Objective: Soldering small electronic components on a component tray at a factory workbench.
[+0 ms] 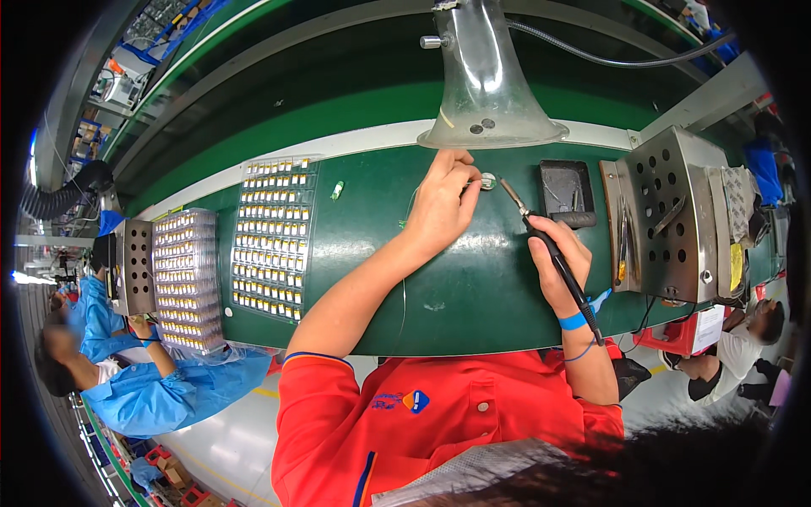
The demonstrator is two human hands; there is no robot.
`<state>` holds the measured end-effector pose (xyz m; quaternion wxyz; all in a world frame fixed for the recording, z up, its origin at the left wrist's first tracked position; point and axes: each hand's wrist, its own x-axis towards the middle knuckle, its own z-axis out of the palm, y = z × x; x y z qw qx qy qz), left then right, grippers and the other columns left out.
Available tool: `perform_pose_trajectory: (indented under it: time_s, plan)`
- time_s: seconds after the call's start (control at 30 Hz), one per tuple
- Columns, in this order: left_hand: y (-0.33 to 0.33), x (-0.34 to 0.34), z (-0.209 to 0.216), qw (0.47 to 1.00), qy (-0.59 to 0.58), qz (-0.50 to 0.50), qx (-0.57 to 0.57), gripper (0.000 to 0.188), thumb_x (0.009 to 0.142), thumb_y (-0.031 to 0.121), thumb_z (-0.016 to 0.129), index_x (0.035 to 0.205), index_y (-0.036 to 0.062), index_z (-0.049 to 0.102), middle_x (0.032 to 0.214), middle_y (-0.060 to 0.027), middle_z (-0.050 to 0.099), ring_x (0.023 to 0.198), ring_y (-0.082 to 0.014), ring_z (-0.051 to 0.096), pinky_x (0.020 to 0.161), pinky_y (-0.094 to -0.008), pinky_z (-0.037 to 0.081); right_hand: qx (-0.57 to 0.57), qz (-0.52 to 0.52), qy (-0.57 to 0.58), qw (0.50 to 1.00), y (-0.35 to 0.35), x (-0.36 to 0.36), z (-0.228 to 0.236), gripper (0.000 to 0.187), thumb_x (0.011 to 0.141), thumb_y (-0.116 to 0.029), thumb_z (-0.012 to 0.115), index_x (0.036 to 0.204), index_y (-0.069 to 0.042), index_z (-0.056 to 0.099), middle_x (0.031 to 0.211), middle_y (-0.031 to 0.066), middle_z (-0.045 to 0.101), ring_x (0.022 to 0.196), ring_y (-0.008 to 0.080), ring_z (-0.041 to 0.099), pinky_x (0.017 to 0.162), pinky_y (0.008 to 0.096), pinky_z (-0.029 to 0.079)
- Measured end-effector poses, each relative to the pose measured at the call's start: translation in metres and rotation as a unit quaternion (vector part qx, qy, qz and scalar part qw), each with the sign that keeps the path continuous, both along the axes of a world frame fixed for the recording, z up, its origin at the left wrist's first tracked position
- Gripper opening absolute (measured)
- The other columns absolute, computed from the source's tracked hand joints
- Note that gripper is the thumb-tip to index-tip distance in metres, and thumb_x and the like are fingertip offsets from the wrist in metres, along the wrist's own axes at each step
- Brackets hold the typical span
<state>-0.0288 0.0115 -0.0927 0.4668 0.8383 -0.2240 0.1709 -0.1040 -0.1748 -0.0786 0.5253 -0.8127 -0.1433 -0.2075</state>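
My right hand [559, 260] grips a soldering iron [557, 258] by its black handle, its metal tip angled up and left. Close to that tip is a small round silvery piece [487, 181], right by the fingertips of my left hand [443, 201]. The left fingers are closed in a pinch; what they hold is too small to make out. A thin wire [404, 304] trails across the green bench below the left hand. Further left lies a small green-and-white part [338, 189], apart from both hands.
A clear fume hood [490, 84] hangs over the work spot. Right are a black tray [552, 169] and a perforated metal stand [667, 211]. Left are a tray of small yellow-and-white cells [270, 237] and stacked trays [186, 279]. A co-worker in blue [169, 393] sits left.
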Motion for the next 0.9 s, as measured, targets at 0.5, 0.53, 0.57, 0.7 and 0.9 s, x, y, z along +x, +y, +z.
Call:
perform_pose_trajectory:
  time_s: [0.5, 0.53, 0.57, 0.7, 0.9]
  plan:
    - [0.002, -0.007, 0.013, 0.982, 0.125, 0.059, -0.130, 0.012, 0.076, 0.001, 0.065, 0.088, -0.0004, 0.065, 0.079, -0.0084, 0.058, 0.069, -0.0150, 0.057, 0.061, -0.0261, 0.045, 0.013, 0.016, 0.026, 0.999, 0.002, 0.006, 0.006, 0.028, 0.080, 0.000, 0.060, 0.108, 0.001, 0.060, 0.077, 0.0085, 0.058, 0.068, 0.0153, 0.055, 0.062, 0.0242, 0.044]
    - [-0.003, -0.003, 0.009, 0.966, 0.138, 0.058, -0.212, 0.012, 0.078, 0.005, 0.066, 0.090, 0.0017, 0.066, 0.067, -0.0058, 0.058, 0.060, -0.0107, 0.053, 0.056, -0.0246, 0.042, -0.010, 0.014, 0.010, 1.000, 0.001, 0.011, 0.013, 0.028, 0.080, 0.001, 0.060, 0.108, 0.001, 0.060, 0.077, 0.0087, 0.058, 0.068, 0.0154, 0.055, 0.063, 0.0242, 0.044]
    - [-0.006, 0.000, 0.009, 0.966, 0.134, 0.057, -0.213, 0.012, 0.078, 0.005, 0.066, 0.090, 0.0017, 0.066, 0.067, -0.0058, 0.058, 0.060, -0.0107, 0.053, 0.056, -0.0246, 0.042, -0.031, 0.014, -0.007, 0.999, 0.001, 0.016, 0.019, 0.028, 0.079, 0.001, 0.060, 0.107, 0.001, 0.060, 0.077, 0.0089, 0.058, 0.068, 0.0155, 0.055, 0.063, 0.0242, 0.044]
    - [-0.019, 0.016, 0.005, 0.963, 0.179, 0.125, -0.156, 0.018, 0.084, 0.011, 0.061, 0.076, -0.0049, 0.058, 0.059, -0.0054, 0.057, 0.053, -0.0079, 0.047, 0.050, -0.0261, 0.039, -0.005, 0.000, -0.010, 1.000, 0.010, 0.037, 0.036, 0.027, 0.082, -0.003, 0.060, 0.108, 0.001, 0.060, 0.080, 0.0061, 0.059, 0.070, 0.0125, 0.053, 0.064, 0.0245, 0.044]
    - [-0.027, 0.028, 0.002, 0.974, 0.131, 0.124, -0.137, 0.021, 0.083, 0.011, 0.055, 0.069, -0.0040, 0.056, 0.059, -0.0192, 0.056, 0.052, -0.0316, 0.057, 0.051, -0.0395, 0.041, 0.157, -0.021, 0.109, 0.981, 0.010, 0.038, 0.016, 0.022, 0.089, -0.011, 0.058, 0.109, -0.003, 0.062, 0.077, 0.0019, 0.059, 0.068, 0.0075, 0.051, 0.062, 0.0211, 0.043]
